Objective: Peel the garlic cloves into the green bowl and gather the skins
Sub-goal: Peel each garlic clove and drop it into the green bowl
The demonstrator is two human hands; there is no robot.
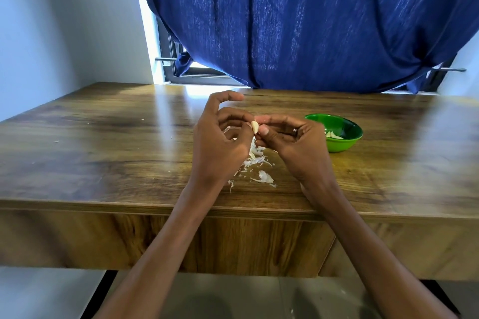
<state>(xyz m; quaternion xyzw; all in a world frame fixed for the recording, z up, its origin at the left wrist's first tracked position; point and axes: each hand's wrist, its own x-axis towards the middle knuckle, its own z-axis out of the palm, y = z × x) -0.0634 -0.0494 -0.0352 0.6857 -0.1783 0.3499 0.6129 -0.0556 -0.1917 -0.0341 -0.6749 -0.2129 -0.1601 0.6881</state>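
Garlic clove: small, pale cream, smooth where it shows, held upright above the counter between the two hands, over the heap of skins; whether any skin clings to it cannot be told

Skins: thin white papery scraps and strips, lying loose on the counter under and just in front of the hands; one larger curled piece sits nearest the counter's front edge, a few stray flecks lie off to the left

Green bowl: round, glossy, standing on the counter just to the right of the right hand; a few pale peeled cloves lie inside near its left wall

Left hand: fingers curled, thumb and a fingertip pinching the left side of the clove; forefinger raised and hooked clear of it

Right hand: fingers curled inward, thumb and forefinger tips pinching the right side of the clove; a ring shows on one finger

Counter: brown wood grain, shiny, with a deep front panel

Behind: dark blue curtain hanging over a window, pale wall to the left
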